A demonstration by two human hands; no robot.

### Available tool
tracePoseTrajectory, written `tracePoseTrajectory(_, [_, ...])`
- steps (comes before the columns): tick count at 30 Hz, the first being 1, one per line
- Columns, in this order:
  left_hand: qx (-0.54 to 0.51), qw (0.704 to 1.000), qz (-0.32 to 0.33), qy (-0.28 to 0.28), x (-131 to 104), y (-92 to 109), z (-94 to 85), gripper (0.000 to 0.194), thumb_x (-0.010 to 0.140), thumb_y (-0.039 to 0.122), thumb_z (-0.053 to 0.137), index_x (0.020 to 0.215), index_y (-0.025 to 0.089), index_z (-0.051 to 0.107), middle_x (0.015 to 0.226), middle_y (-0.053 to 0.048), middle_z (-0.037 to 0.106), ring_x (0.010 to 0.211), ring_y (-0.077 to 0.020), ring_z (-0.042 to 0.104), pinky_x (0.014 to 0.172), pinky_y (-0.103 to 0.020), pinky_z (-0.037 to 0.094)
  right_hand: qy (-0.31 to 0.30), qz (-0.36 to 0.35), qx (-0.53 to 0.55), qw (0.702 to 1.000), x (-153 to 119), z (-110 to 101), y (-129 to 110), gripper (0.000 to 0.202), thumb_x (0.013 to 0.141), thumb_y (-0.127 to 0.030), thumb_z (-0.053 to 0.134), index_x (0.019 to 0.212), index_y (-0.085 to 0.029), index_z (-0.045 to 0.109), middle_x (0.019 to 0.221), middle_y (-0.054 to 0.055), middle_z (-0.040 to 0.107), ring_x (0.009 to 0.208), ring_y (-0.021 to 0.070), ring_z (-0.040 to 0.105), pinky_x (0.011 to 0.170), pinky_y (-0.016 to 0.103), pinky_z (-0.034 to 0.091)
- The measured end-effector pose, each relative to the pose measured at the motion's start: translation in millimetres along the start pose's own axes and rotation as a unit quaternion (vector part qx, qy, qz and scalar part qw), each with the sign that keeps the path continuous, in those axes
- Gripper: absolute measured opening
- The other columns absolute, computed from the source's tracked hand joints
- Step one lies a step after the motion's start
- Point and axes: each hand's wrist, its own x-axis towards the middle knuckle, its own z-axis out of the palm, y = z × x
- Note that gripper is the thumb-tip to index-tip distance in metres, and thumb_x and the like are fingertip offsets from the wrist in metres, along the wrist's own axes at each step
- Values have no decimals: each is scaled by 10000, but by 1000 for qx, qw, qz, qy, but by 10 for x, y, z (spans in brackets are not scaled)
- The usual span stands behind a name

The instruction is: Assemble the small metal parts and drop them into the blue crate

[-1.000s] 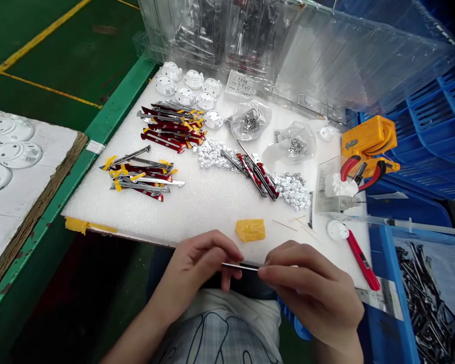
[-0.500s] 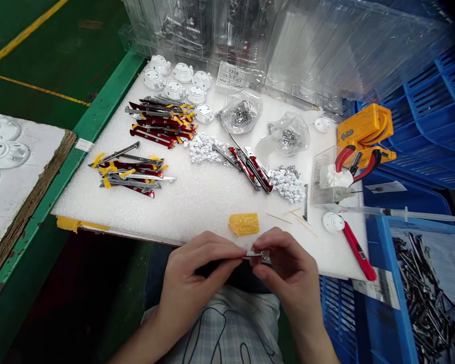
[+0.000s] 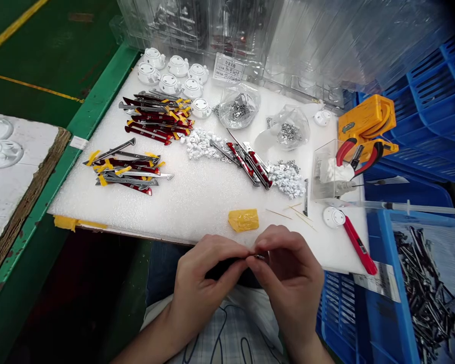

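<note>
Both hands meet just off the near edge of the white foam board. My left hand and my right hand pinch a small metal piece between thumbs and fingers. Only a sliver of it shows; the fingertips cover the rest. Right above the hands lies a yellow tape-wrapped block, touched by neither. To its right are several thin wooden sticks. Red and silver strip-shaped metal parts lie in a small heap farther up the board.
Taped strips form two piles at left, the larger behind the smaller. White round pieces stand at the back near bags of tiny metal parts. At right are pliers, a tape dispenser, a red cutter and a blue crate.
My right thumb and fingers have closed over the metal piece's end, hiding most of it. The hands have come closer together. The view has shifted slightly.
</note>
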Motion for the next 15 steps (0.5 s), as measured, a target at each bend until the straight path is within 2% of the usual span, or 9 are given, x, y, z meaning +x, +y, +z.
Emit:
tracePoseTrajectory(5, [-74,994,-79,-26,2,14,17,110,935,131,768,900,217,826,831,-9,850,749,-167,795,716,-227,627,-39,-58,-66,995,-5,0,-29,223,891,-66,789,968,-270,739,811,-43,679,742,121,608,642,236,521])
tracePoseTrajectory(11, [-130,976,-165,-57,-20,38,30,96,953,264,786,878,212,819,833,-34,849,759,-198,783,731,-288,625,-53,-64,-82,993,-22,13,-50,222,907,-74,784,996,-270,730,823,-31,682,725,133,601,622,263,515])
tracePoseTrajectory(15, [-130,972,-183,-69,-16,49,38,137,953,326,779,884,209,799,829,-37,834,768,-201,754,748,-306,610,-52,-61,-78,994,-15,-13,-59,245,916,-69,776,1031,-281,729,822,-35,672,716,129,593,612,260,503])
